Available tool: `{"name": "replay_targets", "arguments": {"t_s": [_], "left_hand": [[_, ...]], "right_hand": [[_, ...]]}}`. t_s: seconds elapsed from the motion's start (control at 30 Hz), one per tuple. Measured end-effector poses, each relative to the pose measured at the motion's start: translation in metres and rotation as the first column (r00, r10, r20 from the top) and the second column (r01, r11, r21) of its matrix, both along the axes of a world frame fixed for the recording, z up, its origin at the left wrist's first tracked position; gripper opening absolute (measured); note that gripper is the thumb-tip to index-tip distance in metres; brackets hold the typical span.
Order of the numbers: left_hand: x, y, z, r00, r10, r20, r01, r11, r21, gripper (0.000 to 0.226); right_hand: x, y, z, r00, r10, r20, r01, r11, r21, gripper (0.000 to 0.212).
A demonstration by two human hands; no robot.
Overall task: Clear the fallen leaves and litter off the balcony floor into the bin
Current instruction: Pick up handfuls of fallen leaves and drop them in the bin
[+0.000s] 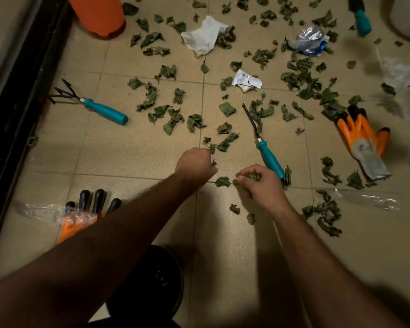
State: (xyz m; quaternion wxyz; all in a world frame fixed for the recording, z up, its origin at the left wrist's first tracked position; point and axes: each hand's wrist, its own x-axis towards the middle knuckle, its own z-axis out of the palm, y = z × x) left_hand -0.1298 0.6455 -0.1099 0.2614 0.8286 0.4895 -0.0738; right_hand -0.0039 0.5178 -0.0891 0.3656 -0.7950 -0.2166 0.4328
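Nearest the person, a dark bin (pixel 152 280) sat on the tiled floor (pixel 133 147) at the near edge, between the two forearms. Just beyond it, the left hand (pixel 195 165) was curled into a fist around dry leaves, a few poking out by the knuckles. The right hand (pixel 258 183) had its fingers bent around a small clump of leaves, beside a loose leaf (pixel 222 181) lying between the two hands. Toward the near left corner lay an orange and black glove (pixel 85 214) partly under clear plastic wrap (pixel 40 210). Touching the right hand's far side was a teal-handled weeder (pixel 264 147). Further out, scattered leaves (pixel 173 119) covered the middle of the floor. A teal-handled hand rake (pixel 92 102) lay near the left edge, a second orange glove (pixel 362 143) near the right edge. Beyond them were a crumpled wrapper (pixel 246 81), white paper (pixel 202 35), a crushed plastic bottle (pixel 309 40), and an orange pot (pixel 100 15) at the far left corner.
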Motion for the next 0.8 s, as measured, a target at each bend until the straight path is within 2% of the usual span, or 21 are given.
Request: {"name": "replay_targets", "arguments": {"t_s": [0.13, 0.23, 0.3, 0.37, 0.43, 0.5, 0.57, 0.63, 0.7, 0.8], "left_hand": [[0.000, 0.003, 0.007, 0.998, -0.006, 0.064, 0.008, 0.999, -0.032, 0.011], [-0.005, 0.002, 0.011, 0.977, 0.064, 0.201, -0.043, 0.993, -0.109, 0.011], [-0.007, 0.001, 0.012, 0.968, 0.032, 0.250, 0.003, 0.990, -0.138, 0.020], [-0.007, -0.001, 0.011, 0.965, -0.058, 0.257, 0.094, 0.987, -0.132, 0.024], [-0.007, -0.003, 0.009, 0.963, -0.133, 0.234, 0.164, 0.979, -0.119, 0.025], [-0.007, -0.006, 0.007, 0.959, -0.194, 0.208, 0.219, 0.970, -0.106, 0.030], [-0.005, -0.010, 0.005, 0.946, -0.284, 0.157, 0.298, 0.952, -0.070, 0.042], [-0.003, -0.015, 0.002, 0.939, -0.333, 0.088, 0.337, 0.941, -0.033, 0.049], [-0.001, -0.020, -0.001, 0.940, -0.339, 0.043, 0.339, 0.941, -0.002, 0.042], [0.004, -0.025, -0.004, 0.943, -0.329, 0.058, 0.326, 0.943, 0.061, 0.018]], "right_hand": [[0.000, -0.008, -0.005, 0.968, 0.152, 0.199, -0.134, 0.986, -0.101, 0.016], [-0.003, -0.018, -0.006, 0.929, 0.291, 0.228, -0.251, 0.950, -0.186, 0.020], [-0.008, -0.024, -0.005, 0.865, 0.411, 0.288, -0.328, 0.897, -0.296, 0.024], [-0.014, -0.029, -0.006, 0.761, 0.535, 0.366, -0.388, 0.828, -0.404, 0.027], [-0.020, -0.031, -0.007, 0.680, 0.607, 0.411, -0.427, 0.783, -0.452, 0.024], [-0.022, -0.031, -0.009, 0.639, 0.636, 0.432, -0.456, 0.766, -0.453, 0.015], [-0.018, -0.031, -0.009, 0.681, 0.603, 0.415, -0.460, 0.793, -0.399, 0.008], [-0.010, -0.031, -0.004, 0.823, 0.452, 0.344, -0.380, 0.889, -0.257, 0.006], [-0.004, -0.034, 0.004, 0.937, 0.260, 0.232, -0.240, 0.964, -0.113, 0.008], [0.003, -0.045, 0.011, 0.993, -0.007, 0.116, 0.008, 1.000, -0.012, 0.005]]}}
